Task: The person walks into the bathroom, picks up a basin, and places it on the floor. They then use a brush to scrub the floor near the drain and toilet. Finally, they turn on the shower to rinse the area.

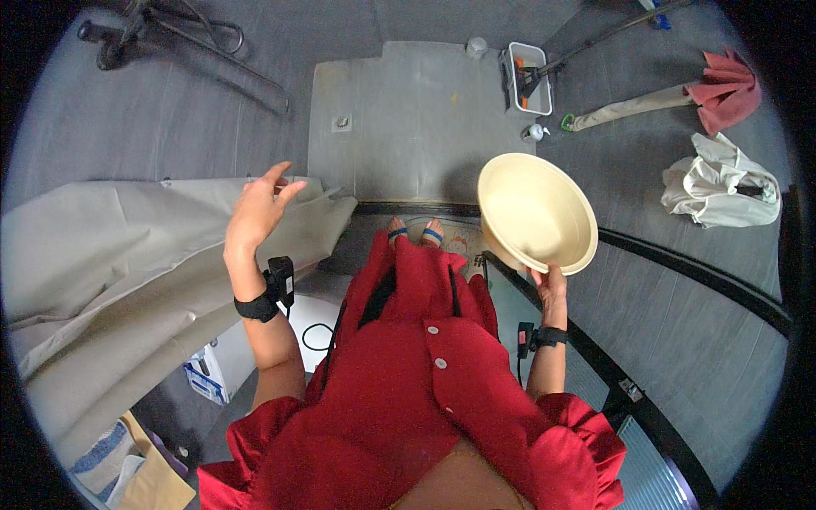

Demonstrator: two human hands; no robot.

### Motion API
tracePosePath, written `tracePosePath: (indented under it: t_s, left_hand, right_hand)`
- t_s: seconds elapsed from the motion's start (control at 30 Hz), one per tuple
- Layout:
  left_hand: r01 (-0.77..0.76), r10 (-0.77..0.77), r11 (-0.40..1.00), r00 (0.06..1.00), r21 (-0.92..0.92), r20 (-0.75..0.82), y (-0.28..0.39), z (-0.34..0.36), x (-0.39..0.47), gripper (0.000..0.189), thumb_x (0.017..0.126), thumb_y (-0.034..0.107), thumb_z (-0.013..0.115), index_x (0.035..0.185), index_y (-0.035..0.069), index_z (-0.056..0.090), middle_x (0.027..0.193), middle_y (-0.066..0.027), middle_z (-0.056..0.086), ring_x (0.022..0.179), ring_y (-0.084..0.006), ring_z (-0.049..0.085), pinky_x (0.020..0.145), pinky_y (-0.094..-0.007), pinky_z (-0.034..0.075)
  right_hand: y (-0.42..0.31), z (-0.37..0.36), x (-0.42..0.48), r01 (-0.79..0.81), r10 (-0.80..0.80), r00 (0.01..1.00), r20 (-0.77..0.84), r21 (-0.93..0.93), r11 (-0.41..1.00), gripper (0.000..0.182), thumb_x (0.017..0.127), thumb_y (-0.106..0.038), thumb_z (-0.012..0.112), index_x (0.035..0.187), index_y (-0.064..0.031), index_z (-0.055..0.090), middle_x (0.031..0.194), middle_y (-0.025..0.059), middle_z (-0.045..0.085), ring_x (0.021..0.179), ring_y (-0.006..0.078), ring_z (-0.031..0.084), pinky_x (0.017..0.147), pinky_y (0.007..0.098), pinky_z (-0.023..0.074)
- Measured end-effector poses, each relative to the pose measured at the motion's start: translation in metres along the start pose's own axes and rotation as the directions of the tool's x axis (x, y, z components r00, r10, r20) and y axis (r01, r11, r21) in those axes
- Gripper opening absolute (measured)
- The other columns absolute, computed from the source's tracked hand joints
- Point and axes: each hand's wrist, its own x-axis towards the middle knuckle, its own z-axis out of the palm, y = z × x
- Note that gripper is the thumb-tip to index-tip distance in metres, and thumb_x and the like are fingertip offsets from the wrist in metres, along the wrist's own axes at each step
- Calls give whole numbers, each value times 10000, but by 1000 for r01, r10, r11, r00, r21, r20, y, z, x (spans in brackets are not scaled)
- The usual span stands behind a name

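Observation:
My right hand [549, 282] grips the lower rim of a cream plastic basin [535, 213], held tilted with its hollow side facing the camera. The inside of the basin shows nothing in it. My left hand [261, 207] is raised in the air at the left, fingers apart and bent, with nothing in it. Below and behind it hangs a pale grey shower curtain [146, 236]. Both wrists wear a black strap with a small black device.
Ahead lies a tiled floor with a drain [342, 122]. A white bin [549, 95], a pump bottle [534, 132] and a jar [476, 48] stand beyond the basin. Cloths [720, 182] hang at the right. A dark threshold [421, 208] crosses before my feet; a glass door [529, 306] is at the right.

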Motion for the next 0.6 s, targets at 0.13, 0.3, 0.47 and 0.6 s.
tracePosePath:
  t_s: [0.13,0.3,0.47,0.6]
  left_hand:
    - [-8,8,1000,1000,-4,-8,-14,4,-4,489,814,358,598,1161,21,525,926,-208,622,862,-352,596,758,-386,457]
    - [-32,27,995,999,-98,-46,-43,9,-6,457,817,327,597,1149,20,530,917,-213,621,846,-350,601,743,-387,464]
    - [-12,14,991,1000,-135,13,-52,5,-7,457,817,311,597,1143,-1,526,917,-223,618,849,-352,602,742,-387,467]
    - [-25,29,996,999,-91,42,-56,7,-10,466,816,310,598,1149,-6,519,914,-232,615,845,-363,598,742,-389,466]
  right_hand:
    - [-4,-3,-2,45,-48,997,64,51,998,359,887,-124,426,1155,107,366,1059,222,525,830,321,613,576,307,579]
    - [-16,12,-13,30,-34,996,89,43,999,386,887,-124,405,1198,93,338,1078,212,521,847,316,610,580,295,564]
    - [-12,35,-5,109,-118,986,114,85,990,390,879,-125,422,1199,93,370,1002,251,570,792,366,628,555,277,584]
    - [-25,70,-18,96,-105,975,194,56,994,388,880,-128,429,1202,83,383,1011,239,573,789,350,633,553,276,586]
